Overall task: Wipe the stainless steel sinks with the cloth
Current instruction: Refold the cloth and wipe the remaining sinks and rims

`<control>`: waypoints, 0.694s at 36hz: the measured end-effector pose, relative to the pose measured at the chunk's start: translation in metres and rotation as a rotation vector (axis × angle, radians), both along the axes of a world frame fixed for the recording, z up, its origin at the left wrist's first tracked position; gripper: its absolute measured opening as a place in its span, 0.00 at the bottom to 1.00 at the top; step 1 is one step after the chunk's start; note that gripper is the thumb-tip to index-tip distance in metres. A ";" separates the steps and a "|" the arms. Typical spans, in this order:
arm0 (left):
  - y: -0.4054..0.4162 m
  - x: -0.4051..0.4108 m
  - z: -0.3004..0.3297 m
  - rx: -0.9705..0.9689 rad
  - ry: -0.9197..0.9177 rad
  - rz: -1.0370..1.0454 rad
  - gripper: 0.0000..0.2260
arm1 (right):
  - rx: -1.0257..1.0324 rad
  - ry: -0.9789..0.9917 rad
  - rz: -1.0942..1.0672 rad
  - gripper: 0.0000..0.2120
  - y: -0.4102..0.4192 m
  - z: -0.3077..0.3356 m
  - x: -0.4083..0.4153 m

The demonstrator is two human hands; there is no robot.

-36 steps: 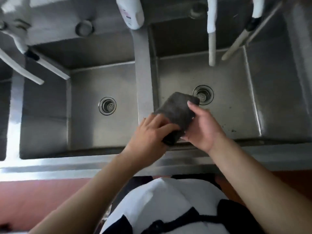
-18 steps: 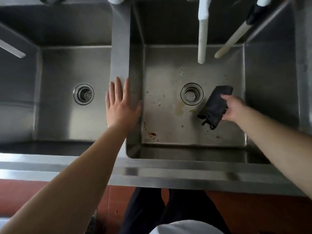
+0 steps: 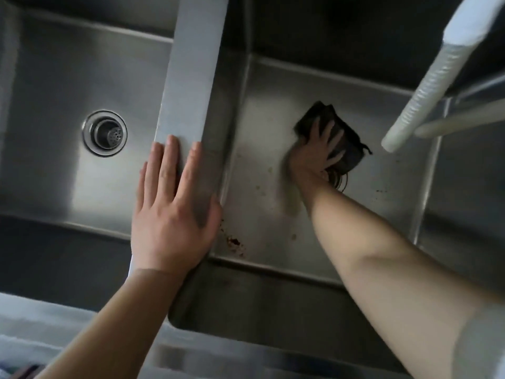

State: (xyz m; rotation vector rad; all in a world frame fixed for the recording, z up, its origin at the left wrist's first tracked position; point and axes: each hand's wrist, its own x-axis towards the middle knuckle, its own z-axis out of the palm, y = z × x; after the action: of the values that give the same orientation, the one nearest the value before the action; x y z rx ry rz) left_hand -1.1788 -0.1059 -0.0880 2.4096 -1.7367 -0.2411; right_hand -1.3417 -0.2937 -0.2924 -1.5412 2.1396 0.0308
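Note:
Two stainless steel sinks lie side by side below me. A dark cloth [image 3: 347,149] lies flat on the floor of the right sink [image 3: 267,203], over the spot where its drain sits. My right hand [image 3: 317,151] presses down on the cloth with fingers spread and straight; the hand is blurred. My left hand [image 3: 169,214] rests flat, fingers straight, on the steel divider [image 3: 196,64] between the two basins. The left sink [image 3: 54,119] holds nothing but its round drain [image 3: 105,132]. Brown specks and a reddish stain [image 3: 233,242] mark the right sink's floor near its front left corner.
A white ribbed hose [image 3: 426,80] hangs from the upper right over the right sink, with a second pale tube [image 3: 461,121] behind it. The front steel ledge [image 3: 82,324] runs along the bottom of the view.
My right hand has lowered the cloth from beside the drain onto the right sink's floor and now presses it flat. The camera has moved closer and tilted. My left hand stays on the divider.

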 end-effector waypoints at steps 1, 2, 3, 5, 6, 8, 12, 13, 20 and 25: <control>-0.001 0.002 0.000 -0.006 -0.002 0.003 0.33 | -0.018 -0.017 0.108 0.29 0.009 -0.002 0.012; -0.001 0.002 0.000 -0.003 -0.002 0.007 0.33 | -0.026 -0.034 0.251 0.30 0.022 -0.006 0.019; -0.001 0.000 -0.001 0.002 0.006 0.013 0.32 | -0.030 -0.053 0.407 0.30 0.040 -0.008 0.022; 0.000 -0.003 0.000 0.006 0.014 0.029 0.32 | -0.034 -0.106 0.674 0.30 0.083 -0.012 0.017; 0.000 -0.004 0.000 0.003 0.017 0.032 0.32 | -0.035 -0.135 0.760 0.29 0.105 -0.012 0.010; 0.000 -0.005 0.001 0.007 0.015 0.033 0.32 | -0.024 -0.152 0.900 0.28 0.145 -0.013 -0.014; -0.001 -0.005 0.001 0.024 -0.003 0.025 0.33 | -0.022 -0.040 0.992 0.27 0.174 -0.006 -0.059; -0.001 -0.005 0.002 0.028 -0.005 0.025 0.33 | -0.024 -0.007 0.979 0.27 0.167 -0.005 -0.064; -0.001 -0.003 0.000 0.008 -0.006 0.020 0.34 | 0.019 0.074 0.427 0.27 0.013 -0.004 -0.024; -0.001 -0.002 -0.002 -0.026 0.027 0.026 0.33 | 0.060 -0.134 0.252 0.26 -0.096 0.012 0.025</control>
State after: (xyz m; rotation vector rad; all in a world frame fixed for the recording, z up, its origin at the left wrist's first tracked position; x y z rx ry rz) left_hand -1.1805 -0.1071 -0.0898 2.3978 -1.6860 -0.2449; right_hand -1.3163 -0.3894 -0.2802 -1.7177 1.8164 0.0742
